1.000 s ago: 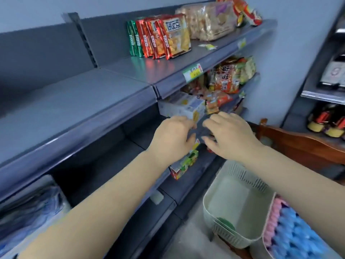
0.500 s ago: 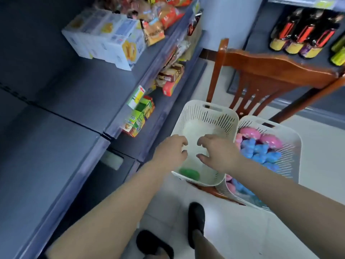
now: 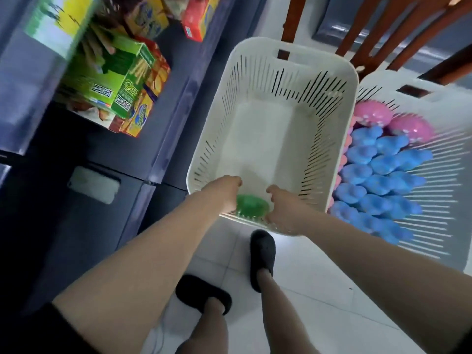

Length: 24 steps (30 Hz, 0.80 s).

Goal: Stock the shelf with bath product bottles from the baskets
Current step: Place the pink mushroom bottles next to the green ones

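A green bath bottle point(image 3: 252, 206) lies at the near end of the left white basket point(image 3: 332, 72), which holds nothing else that I can see. My left hand point(image 3: 226, 192) and my right hand point(image 3: 282, 206) reach down into this basket. They flank the green bottle, with fingers curled against its sides and fingertips hidden. The right white basket point(image 3: 434, 98) is packed with several blue bottles point(image 3: 378, 180) and some pink bottles point(image 3: 375, 116). The dark grey shelf unit point(image 3: 115, 149) stands at the left.
Snack boxes point(image 3: 120, 88) sit on the shelf at the upper left. A wooden chair point(image 3: 398, 29) stands behind the baskets. My two feet in black slippers point(image 3: 263, 256) are on the white tiled floor just in front of the baskets.
My view has swung down from the shelf to the baskets. Both hands have dropped from the shelf edge into the left basket and closed in on the green bottle.
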Tool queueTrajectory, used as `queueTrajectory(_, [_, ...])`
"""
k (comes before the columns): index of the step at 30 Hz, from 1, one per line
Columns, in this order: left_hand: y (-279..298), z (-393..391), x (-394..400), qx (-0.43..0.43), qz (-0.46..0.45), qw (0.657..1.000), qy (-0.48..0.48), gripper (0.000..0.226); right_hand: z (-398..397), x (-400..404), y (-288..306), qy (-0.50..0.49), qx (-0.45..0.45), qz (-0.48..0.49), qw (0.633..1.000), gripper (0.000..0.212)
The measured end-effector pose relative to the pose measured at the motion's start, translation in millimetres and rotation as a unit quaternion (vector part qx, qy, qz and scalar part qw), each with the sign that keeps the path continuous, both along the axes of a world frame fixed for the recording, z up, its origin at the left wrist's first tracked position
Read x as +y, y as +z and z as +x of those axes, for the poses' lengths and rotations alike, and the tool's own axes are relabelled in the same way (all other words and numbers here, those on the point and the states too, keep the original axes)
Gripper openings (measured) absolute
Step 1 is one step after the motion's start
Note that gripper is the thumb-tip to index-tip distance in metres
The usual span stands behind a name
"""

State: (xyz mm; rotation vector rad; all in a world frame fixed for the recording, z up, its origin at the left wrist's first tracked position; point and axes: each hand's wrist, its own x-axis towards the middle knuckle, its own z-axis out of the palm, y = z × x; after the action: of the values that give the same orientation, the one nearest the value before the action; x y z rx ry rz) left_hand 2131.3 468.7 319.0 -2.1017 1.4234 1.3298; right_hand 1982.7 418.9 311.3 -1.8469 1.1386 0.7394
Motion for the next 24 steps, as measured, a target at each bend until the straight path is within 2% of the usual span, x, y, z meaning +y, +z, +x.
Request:
queueTrajectory(4, [-29.0, -4.2, -9.2, 0.026, 0.029, 0.999, 0.014, 0.070, 7.6, -0.5, -31.6, -0.008, 0.006, 0.003, 1.000, 0.048])
queueTrajectory(7, [-42.2, 2.1, -16.9, 0.065, -0.006, 0.992, 0.104, 0.061, 13.6, -10.5, -44.6, -0.098, -0.020, 0.010, 0.995, 0.039])
queueTrajectory(10, [-48.5, 9.0, -24.0, 0.111, -0.037, 0.968, 0.221, 0.058, 18.9, -26.0, -48.9, -0.203, -0.037, 0.041, 0.978, 0.048])
queueTrajectory(13, [-56.9, 11.2, -28.7, 0.139, -0.035, 0.947, 0.289, 0.063, 23.3, -34.4, -51.5, -0.274, -0.057, 0.068, 0.958, 0.055])
queueTrajectory(16, [-65.3, 8.9, -32.5, 0.150, -0.042, 0.935, 0.319, 0.066, 25.1, -34.3, -59.9, -0.387, -0.093, 0.103, 0.912, 0.054])
queueTrajectory(20, [-70.3, 4.5, -35.3, 0.152, -0.034, 0.934, 0.320, 0.062, 26.7, -34.2, -71.5, -0.534, -0.134, 0.171, 0.817, 0.056])
queueTrajectory(24, [-73.3, 2.1, -37.1, 0.168, -0.011, 0.930, 0.327, 0.060, 27.5, -33.5, -81.2, -0.571, -0.146, 0.164, 0.791, 0.054])
